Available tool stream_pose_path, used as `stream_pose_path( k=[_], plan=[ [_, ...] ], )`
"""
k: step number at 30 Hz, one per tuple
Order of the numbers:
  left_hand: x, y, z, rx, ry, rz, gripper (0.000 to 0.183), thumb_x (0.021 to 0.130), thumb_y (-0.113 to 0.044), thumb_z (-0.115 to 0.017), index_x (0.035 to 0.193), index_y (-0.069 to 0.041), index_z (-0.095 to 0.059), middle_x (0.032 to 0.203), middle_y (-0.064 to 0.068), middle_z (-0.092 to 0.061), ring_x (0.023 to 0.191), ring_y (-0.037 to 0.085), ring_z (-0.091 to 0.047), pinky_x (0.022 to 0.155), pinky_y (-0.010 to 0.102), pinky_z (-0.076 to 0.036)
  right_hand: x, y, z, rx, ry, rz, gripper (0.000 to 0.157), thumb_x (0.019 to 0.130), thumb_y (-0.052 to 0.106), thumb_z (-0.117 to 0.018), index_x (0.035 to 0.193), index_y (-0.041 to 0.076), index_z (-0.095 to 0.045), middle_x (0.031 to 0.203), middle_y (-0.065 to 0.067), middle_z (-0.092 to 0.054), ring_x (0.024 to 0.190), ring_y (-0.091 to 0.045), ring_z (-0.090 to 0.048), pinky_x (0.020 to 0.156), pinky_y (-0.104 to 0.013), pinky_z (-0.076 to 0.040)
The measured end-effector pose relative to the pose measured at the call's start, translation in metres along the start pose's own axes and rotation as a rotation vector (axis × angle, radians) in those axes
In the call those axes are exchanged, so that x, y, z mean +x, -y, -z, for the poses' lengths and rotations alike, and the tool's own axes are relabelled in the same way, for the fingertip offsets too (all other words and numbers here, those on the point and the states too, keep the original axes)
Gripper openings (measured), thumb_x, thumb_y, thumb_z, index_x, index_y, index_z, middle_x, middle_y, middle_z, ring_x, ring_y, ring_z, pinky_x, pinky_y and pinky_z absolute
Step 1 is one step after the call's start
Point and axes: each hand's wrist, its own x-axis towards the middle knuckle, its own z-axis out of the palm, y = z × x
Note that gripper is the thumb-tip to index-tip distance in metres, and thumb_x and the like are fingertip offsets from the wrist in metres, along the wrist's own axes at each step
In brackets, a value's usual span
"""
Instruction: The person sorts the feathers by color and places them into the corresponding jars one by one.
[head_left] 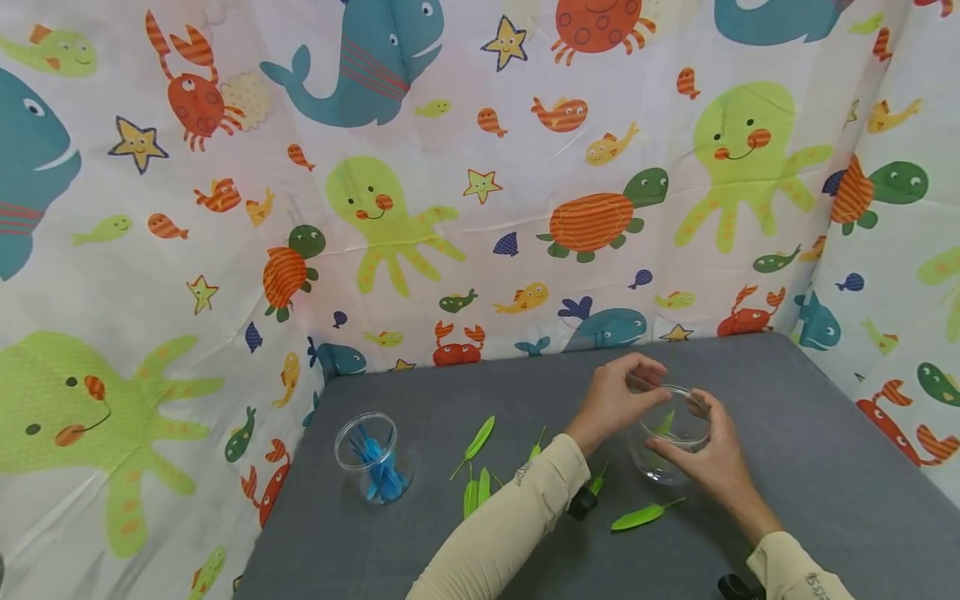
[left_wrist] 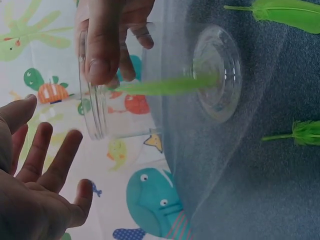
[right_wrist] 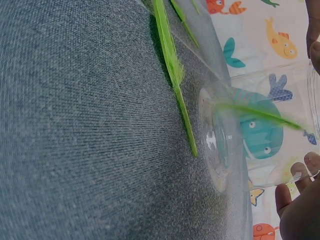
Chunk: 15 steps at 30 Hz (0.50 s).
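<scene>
Jar (head_left: 645,454), clear and upright, in the lower right of the head frame, with one green feather (head_left: 665,423) inside. Right hand (head_left: 712,454) curled round its upper part, thumb and fingers gripping the wall. Left hand (head_left: 618,396) just beside the rim, fingers spread wide in the left wrist frame. Below the jar, another feather (head_left: 637,517) flat on grey cloth (head_left: 825,500); more feathers (head_left: 480,437) toward the frame's lower middle. Farther off, lower left, second jar (head_left: 352,468) with blue strips (head_left: 384,479). Beyond, across the upper frame, printed curtain (head_left: 480,150).
</scene>
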Motion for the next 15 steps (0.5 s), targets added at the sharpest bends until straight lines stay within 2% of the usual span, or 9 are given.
stream_pose_path(
  k=[5,10,15],
  plan=[
    [-0.003,0.003,0.009,0.005,-0.021,-0.036,0.030,0.091,-0.029,-0.078,0.120,-0.024,-0.071,0.116,-0.009,-0.075,0.106,0.001,-0.068,0.083,0.019,-0.054,0.001,0.002,0.001,0.007,-0.001,-0.011,0.111,0.077,0.032,-0.090,0.157,0.001,-0.020,0.155,-0.030,-0.034,0.136,-0.050,-0.039,0.101,-0.076,-0.033],
    [-0.012,0.009,0.026,0.085,-0.034,-0.077,0.028,0.094,-0.034,-0.074,0.120,-0.025,-0.071,0.120,-0.015,-0.071,0.115,0.003,-0.065,0.097,0.024,-0.053,0.001,0.003,0.001,0.019,-0.006,-0.004,0.110,0.078,0.030,-0.090,0.157,0.001,-0.021,0.154,-0.030,-0.036,0.136,-0.050,-0.040,0.101,-0.076,-0.033],
    [-0.024,0.023,0.054,0.146,-0.058,-0.037,0.024,0.096,-0.033,-0.072,0.119,-0.026,-0.071,0.119,-0.016,-0.070,0.116,0.005,-0.064,0.100,0.030,-0.052,0.000,0.003,0.002,0.014,0.001,-0.012,0.111,0.078,0.032,-0.090,0.158,0.002,-0.020,0.155,-0.030,-0.036,0.138,-0.050,-0.039,0.102,-0.077,-0.031]
  ],
)
